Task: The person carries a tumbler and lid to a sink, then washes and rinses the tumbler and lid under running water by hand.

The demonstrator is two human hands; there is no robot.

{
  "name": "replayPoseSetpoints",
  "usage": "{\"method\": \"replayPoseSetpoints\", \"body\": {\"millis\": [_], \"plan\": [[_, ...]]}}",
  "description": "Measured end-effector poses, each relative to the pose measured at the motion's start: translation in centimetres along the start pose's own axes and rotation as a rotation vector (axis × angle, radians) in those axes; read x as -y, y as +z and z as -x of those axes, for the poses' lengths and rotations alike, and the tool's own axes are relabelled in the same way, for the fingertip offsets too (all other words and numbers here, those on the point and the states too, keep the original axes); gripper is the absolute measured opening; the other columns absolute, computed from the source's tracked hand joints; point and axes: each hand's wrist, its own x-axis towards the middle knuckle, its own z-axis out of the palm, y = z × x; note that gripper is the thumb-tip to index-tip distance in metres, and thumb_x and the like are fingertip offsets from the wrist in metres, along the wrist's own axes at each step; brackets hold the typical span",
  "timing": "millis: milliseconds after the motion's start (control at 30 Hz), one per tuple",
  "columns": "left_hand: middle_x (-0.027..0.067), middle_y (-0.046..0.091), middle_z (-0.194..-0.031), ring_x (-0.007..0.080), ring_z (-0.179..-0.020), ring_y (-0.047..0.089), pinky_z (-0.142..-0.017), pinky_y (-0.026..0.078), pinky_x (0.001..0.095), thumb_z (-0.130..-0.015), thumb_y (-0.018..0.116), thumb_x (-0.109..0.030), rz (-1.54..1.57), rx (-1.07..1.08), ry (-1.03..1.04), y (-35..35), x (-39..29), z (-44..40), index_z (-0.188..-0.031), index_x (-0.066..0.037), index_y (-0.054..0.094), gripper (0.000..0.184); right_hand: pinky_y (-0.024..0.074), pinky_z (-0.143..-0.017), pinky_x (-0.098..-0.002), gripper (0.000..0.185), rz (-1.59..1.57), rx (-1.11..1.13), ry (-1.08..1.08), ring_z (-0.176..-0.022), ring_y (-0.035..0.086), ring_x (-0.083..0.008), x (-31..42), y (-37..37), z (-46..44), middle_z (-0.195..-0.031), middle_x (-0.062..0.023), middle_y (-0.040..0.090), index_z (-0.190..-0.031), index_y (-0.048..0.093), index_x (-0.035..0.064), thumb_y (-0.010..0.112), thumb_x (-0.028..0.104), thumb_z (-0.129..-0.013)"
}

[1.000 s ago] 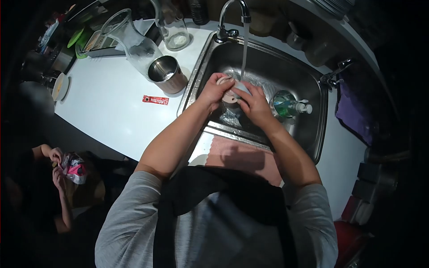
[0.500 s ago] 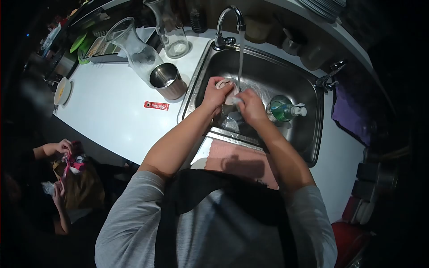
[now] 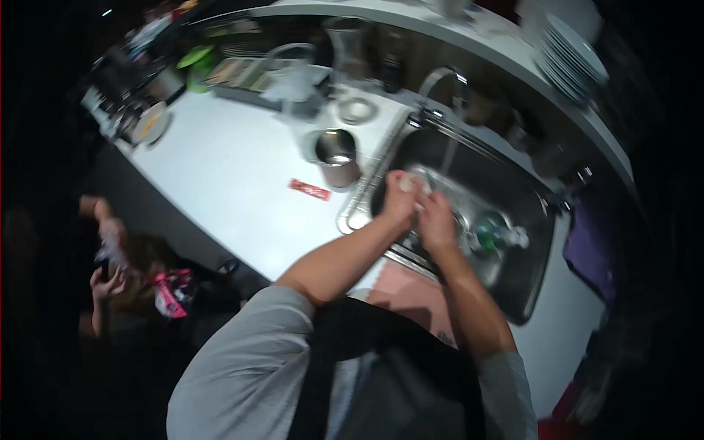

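Observation:
Over the left part of the metal sink (image 3: 506, 293), my left hand (image 3: 402, 196) is closed round a pale round item (image 3: 416, 185), blurred by motion. My right hand (image 3: 436, 217) is closed and pressed against the same item from the right; a small whitish thing it held earlier cannot be made out now. Water (image 3: 449, 155) runs from the curved tap (image 3: 444, 77) just behind my hands. A bottle of green soap (image 3: 490, 233) with a pump stands in the sink, right of my hands.
Left of the sink are a steel cup (image 3: 339, 170), a red sachet (image 3: 309, 190) and glass carafes (image 3: 348, 55). A pink cloth (image 3: 411, 297) lies at the sink's front edge. Stacked plates (image 3: 572, 59) stand on the shelf. Another person's hands (image 3: 108, 282) are at lower left.
The view has swung left, so the sink sits lower and further right. My right hand has come closer to my left. The other person's hands have moved apart from the pink package.

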Motion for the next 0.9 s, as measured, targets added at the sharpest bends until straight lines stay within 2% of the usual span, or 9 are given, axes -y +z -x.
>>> {"method": "replayPoseSetpoints", "body": {"millis": [100,200,367,500,600,667,733,833,900], "plan": [[0.0074,0.052,-0.098,0.0160,-0.087,0.052,-0.073,0.048,0.0298,-0.082,0.065,-0.008,-0.080,-0.069,0.166,-0.3,3.0,-1.4,-0.110,-0.012,0.038,0.039,0.0443,-0.080,-0.0402,0.017,0.030,0.108,0.026,-0.092,0.052,-0.0325,-0.7,-0.9,-0.4,-0.095,-0.0139,0.055,-0.090,0.063,0.0027,0.057,0.000,-0.074],[0.0091,0.057,-0.096,0.0168,-0.088,0.056,-0.074,0.049,0.0324,-0.081,0.068,-0.015,-0.169,-0.152,0.061,0.3,-0.7,0.3,-0.107,-0.011,0.043,0.036,0.0438,-0.078,-0.0398,0.013,0.014,-0.014,-0.098,-0.088,0.053,-0.0329,1.7,-0.6,-0.7,-0.091,-0.0147,0.054,-0.087,0.061,0.0016,0.058,0.000,-0.074],[0.0096,0.058,-0.095,0.0163,-0.084,0.056,-0.070,0.050,0.0314,-0.078,0.071,-0.017,-0.368,-0.086,0.051,-0.5,-1.7,0.6,-0.106,-0.011,0.044,0.040,0.0442,-0.076,-0.0398,0.010,0.051,-0.025,0.016,-0.086,0.053,-0.0333,-0.8,-2.3,-2.7,-0.091,-0.0150,0.054,-0.085,0.060,0.0007,0.060,0.001,-0.075],[0.0086,0.057,-0.091,0.0171,-0.081,0.057,-0.060,0.050,0.0330,-0.077,0.072,-0.015,-0.154,-0.053,-0.075,-0.9,0.7,-1.8,-0.101,-0.009,0.042,0.039,0.0424,-0.080,-0.0442,0.012,0.001,-0.036,-0.149,-0.090,0.052,-0.0354,1.0,-0.5,-1.1,-0.094,-0.0158,0.056,-0.090,0.061,0.0012,0.060,0.005,-0.078],[0.0089,0.053,-0.092,0.0180,-0.083,0.055,-0.065,0.050,0.0353,-0.080,0.063,-0.005,0.133,0.034,-0.125,-0.9,1.9,-0.8,-0.107,-0.010,0.037,0.038,0.0426,-0.081,-0.0433,0.014,0.060,0.024,-0.130,-0.090,0.052,-0.0347,-1.4,-0.2,-1.9,-0.093,-0.0150,0.057,-0.092,0.064,0.0033,0.057,0.006,-0.079],[0.0101,0.055,-0.092,0.0197,-0.082,0.057,-0.068,0.052,0.0347,-0.082,0.060,-0.003,0.233,0.063,-0.154,-0.6,-0.4,-0.3,-0.106,-0.007,0.037,0.035,0.0437,-0.079,-0.0412,0.019,0.035,-0.092,-0.145,-0.089,0.052,-0.0333,0.2,-0.8,-1.5,-0.092,-0.0130,0.057,-0.091,0.065,0.0046,0.057,0.003,-0.074],[0.0095,0.056,-0.094,0.0201,-0.085,0.059,-0.068,0.053,0.0354,-0.083,0.062,-0.007,0.125,0.060,-0.172,-0.8,-1.2,-0.1,-0.105,-0.009,0.038,0.032,0.0444,-0.078,-0.0399,0.018,0.000,-0.061,-0.164,-0.087,0.052,-0.0316,0.8,-1.4,-1.1,-0.091,-0.0112,0.058,-0.090,0.064,0.0053,0.058,0.003,-0.074],[0.0082,0.056,-0.094,0.0218,-0.081,0.060,-0.054,0.053,0.0432,-0.084,0.065,-0.017,0.105,0.055,-0.315,-0.1,-1.4,1.4,-0.104,-0.016,0.039,0.033,0.0448,-0.078,-0.0390,0.015,0.001,-0.107,-0.109,-0.086,0.052,-0.0303,-1.0,-1.2,-1.5,-0.091,-0.0098,0.058,-0.088,0.064,0.0054,0.059,0.005,-0.073],[0.0082,0.057,-0.093,0.0209,-0.081,0.060,-0.061,0.054,0.0403,-0.085,0.063,-0.015,0.114,0.085,-0.282,-0.2,-1.7,0.6,-0.103,-0.014,0.039,0.030,0.0450,-0.078,-0.0385,0.015,-0.013,-0.116,-0.114,-0.086,0.052,-0.0297,-0.9,-1.2,-1.3,-0.091,-0.0087,0.058,-0.087,0.063,0.0056,0.060,0.005,-0.073]]}}
